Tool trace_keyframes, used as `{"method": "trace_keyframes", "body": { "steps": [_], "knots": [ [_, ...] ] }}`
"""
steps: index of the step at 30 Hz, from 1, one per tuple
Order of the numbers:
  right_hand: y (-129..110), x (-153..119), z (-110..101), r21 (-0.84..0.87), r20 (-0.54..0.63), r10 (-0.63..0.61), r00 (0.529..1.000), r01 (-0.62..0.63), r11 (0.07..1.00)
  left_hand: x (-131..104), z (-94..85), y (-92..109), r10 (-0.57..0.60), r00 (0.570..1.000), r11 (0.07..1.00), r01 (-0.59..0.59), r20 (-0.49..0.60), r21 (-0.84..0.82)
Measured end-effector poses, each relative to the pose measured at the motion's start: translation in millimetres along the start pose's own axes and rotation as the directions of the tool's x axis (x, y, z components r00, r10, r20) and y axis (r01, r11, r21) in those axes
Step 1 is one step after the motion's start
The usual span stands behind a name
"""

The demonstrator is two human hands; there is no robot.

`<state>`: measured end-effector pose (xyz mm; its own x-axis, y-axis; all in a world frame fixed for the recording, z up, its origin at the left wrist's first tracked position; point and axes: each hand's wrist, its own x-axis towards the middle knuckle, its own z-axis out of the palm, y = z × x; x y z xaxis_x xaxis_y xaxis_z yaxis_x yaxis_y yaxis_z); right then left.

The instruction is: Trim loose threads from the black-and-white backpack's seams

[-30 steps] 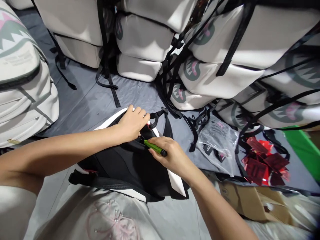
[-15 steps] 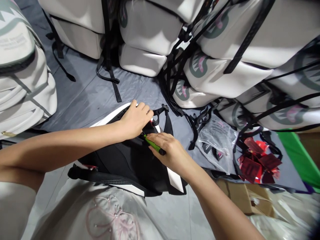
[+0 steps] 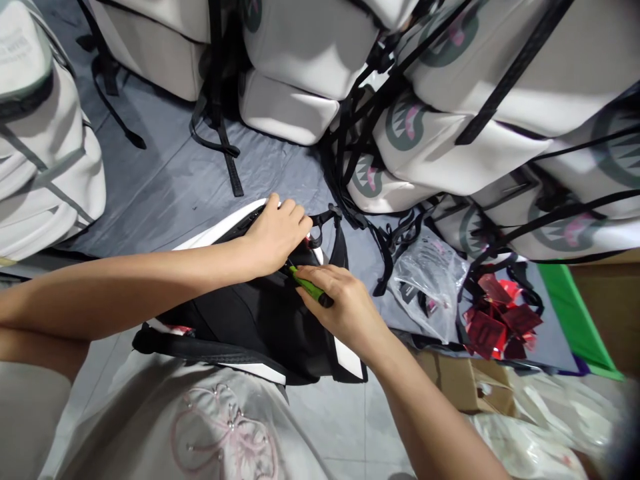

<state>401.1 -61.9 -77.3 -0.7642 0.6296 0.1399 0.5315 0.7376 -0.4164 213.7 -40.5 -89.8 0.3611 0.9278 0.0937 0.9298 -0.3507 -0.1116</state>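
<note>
A black and white backpack (image 3: pixel 250 327) lies at the table's near edge, its black side up. My left hand (image 3: pixel 280 233) is closed on the backpack's upper edge; the fingertips are tucked out of sight. Wrapped in the fingers of my right hand (image 3: pixel 340 293) is a green and black handled tool (image 3: pixel 313 288), its front end pointing at the fabric beside my left hand. The tool's tip is hard to make out. A bit of red shows near my left fingers, and black straps with a buckle (image 3: pixel 330 217) lie just beyond.
Stacks of white backpacks (image 3: pixel 295 107) with shark-mouth prints stand along the grey table (image 3: pixel 165 173), more at the left (image 3: pixel 55 167). On the right are a clear plastic bag (image 3: pixel 430 287), red tags (image 3: pixel 500 320) and a green strip (image 3: pixel 580 320). Below sits an open cardboard box (image 3: pixel 460 383).
The view has shifted slightly, so the surroundings sit a little differently. Both hands keep their holds, with the tool at nearly the same spot on the backpack.
</note>
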Motion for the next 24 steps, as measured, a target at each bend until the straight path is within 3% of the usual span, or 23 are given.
{"method": "trace_keyframes", "body": {
  "steps": [4,10,15,24],
  "knots": [
    [-9.4,-7.8,13.8,-0.036,-0.175,0.152,0.973,-0.161,0.986,-0.7,-3.4,1.9,-0.002,1.0,1.0,0.002,0.003,-0.005],
    [-27.2,-10.8,38.1,0.126,-0.388,0.335,0.859,-0.31,0.942,-2.2,-1.0,3.4,-0.014,1.0,1.0,0.014,-0.018,-0.001],
    [-36.7,-7.6,41.4,0.098,-0.436,0.369,0.821,-0.364,0.926,-2.5,0.7,3.6,-0.011,0.999,1.0,0.01,-0.039,-0.025],
    [-34.3,-7.7,38.4,0.176,-0.405,0.431,0.806,-0.394,0.902,-1.6,-0.4,3.6,-0.017,1.0,1.0,0.017,-0.002,-0.024]
  ]
}}
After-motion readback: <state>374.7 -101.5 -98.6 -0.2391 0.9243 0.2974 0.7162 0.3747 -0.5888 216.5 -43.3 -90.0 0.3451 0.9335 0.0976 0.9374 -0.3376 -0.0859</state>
